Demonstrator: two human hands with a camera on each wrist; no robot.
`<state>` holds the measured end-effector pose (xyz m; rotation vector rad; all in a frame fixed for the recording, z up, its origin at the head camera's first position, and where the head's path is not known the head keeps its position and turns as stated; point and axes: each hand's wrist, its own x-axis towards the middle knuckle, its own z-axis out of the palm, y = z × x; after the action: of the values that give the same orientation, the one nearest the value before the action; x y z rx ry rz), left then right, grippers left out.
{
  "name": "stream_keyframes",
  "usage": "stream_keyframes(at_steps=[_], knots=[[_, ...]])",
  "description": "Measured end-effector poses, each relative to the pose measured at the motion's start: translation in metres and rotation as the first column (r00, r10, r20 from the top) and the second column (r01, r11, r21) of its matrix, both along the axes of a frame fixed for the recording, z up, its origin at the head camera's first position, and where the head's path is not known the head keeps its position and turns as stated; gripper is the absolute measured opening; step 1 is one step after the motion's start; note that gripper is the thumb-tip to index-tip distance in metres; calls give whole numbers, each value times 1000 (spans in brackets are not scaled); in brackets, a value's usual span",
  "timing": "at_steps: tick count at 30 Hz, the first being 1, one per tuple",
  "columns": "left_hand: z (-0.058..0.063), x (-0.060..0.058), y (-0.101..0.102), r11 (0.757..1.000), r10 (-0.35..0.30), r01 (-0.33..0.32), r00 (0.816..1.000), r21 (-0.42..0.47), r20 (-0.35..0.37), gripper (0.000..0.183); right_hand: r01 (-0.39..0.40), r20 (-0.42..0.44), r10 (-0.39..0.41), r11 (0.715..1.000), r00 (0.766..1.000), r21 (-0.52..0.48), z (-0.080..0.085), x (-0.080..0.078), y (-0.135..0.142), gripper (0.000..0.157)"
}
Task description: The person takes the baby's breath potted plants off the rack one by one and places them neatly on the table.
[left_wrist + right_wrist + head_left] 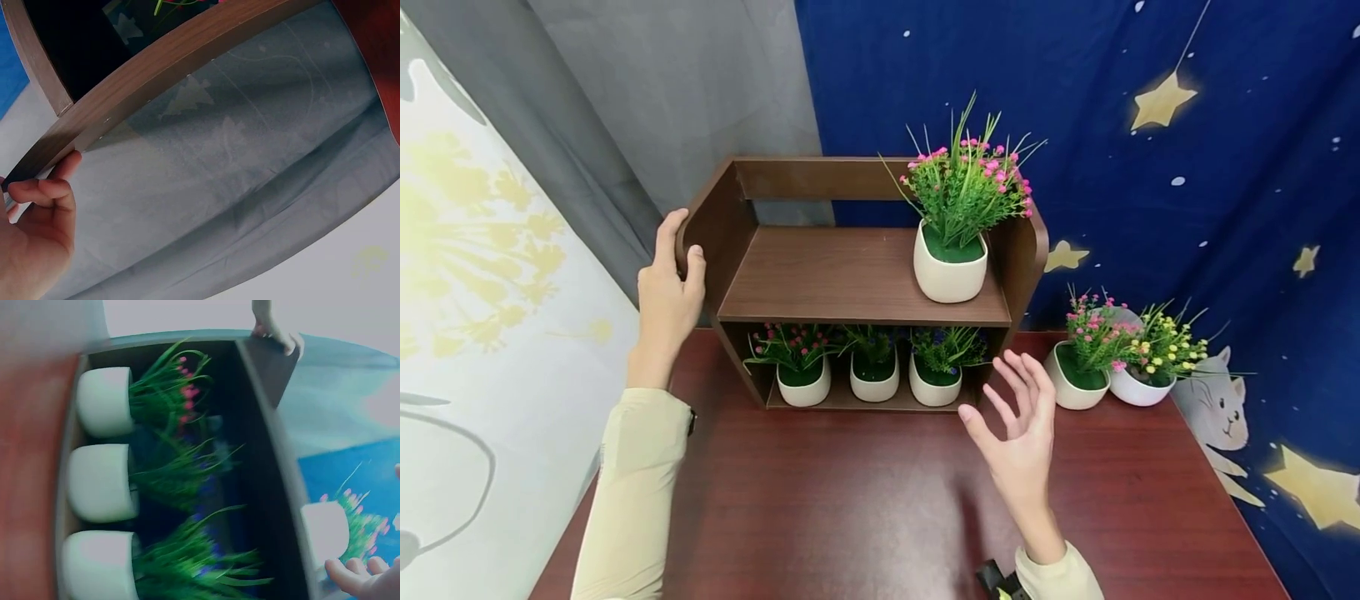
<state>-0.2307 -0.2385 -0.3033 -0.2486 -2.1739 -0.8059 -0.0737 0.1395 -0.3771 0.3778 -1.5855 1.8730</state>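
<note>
A brown two-tier wooden shelf point(820, 275) stands at the back of the table. My left hand point(668, 296) grips the upper edge of its left side panel, thumb at the front; the left wrist view shows the fingers point(47, 194) around that edge. My right hand point(1018, 433) hovers before the shelf's lower right corner, fingers spread and slightly bent, holding nothing. On the top board, at the right, sits a white pot with pink flowers point(951, 271). The lower tier holds three white potted plants: one red-flowered point(803, 383), two with bluish flowers point(874, 379) point(936, 383).
Right of the shelf, a pink-flowered pot point(1078, 383) and a yellow-flowered pot point(1142, 387) stand side by side on the reddish table point(850, 500). A blue star-patterned curtain point(1247, 208) and a grey curtain point(685, 83) hang close behind.
</note>
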Motion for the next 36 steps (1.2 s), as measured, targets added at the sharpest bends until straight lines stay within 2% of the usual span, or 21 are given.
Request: stream_keyframes(at_steps=[2, 6, 10, 12, 18, 22, 25, 31, 36], knots=[[1, 0, -1, 1000, -4, 4, 1000, 5, 11, 44, 31, -39, -29, 998, 999, 60, 15, -2, -8, 83], [2, 0, -1, 1000, -5, 5, 1000, 10, 28, 44, 155, -24, -153, 972, 988, 177, 44, -5, -21, 83], [2, -1, -1, 1000, 0, 0, 1000, 4, 20, 44, 239, 0, -247, 940, 969, 243, 58, -14, -29, 83], [2, -2, -2, 1000, 1, -1, 1000, 3, 16, 44, 268, -2, -277, 929, 961, 255, 56, -23, -31, 84], [1, -1, -4, 1000, -2, 2, 999, 3, 44, 45, 370, -8, -384, 884, 923, 286, 34, -63, -28, 88], [1, 0, -4, 1000, -17, 17, 998, -4, 61, 46, 410, -15, -428, 855, 904, 316, 32, -84, -29, 89], [0, 1, -4, 1000, -21, 22, 998, -15, 56, 46, 444, -44, -460, 822, 887, 357, 33, -97, -28, 92], [2, 1, -5, 1000, -10, 12, 999, -29, 45, 45, 492, -78, -516, 746, 853, 447, 34, -117, -27, 94], [2, 2, -4, 1000, -16, 18, 999, -23, 52, 46, 515, -71, -548, 725, 834, 456, 34, -125, -26, 91]])
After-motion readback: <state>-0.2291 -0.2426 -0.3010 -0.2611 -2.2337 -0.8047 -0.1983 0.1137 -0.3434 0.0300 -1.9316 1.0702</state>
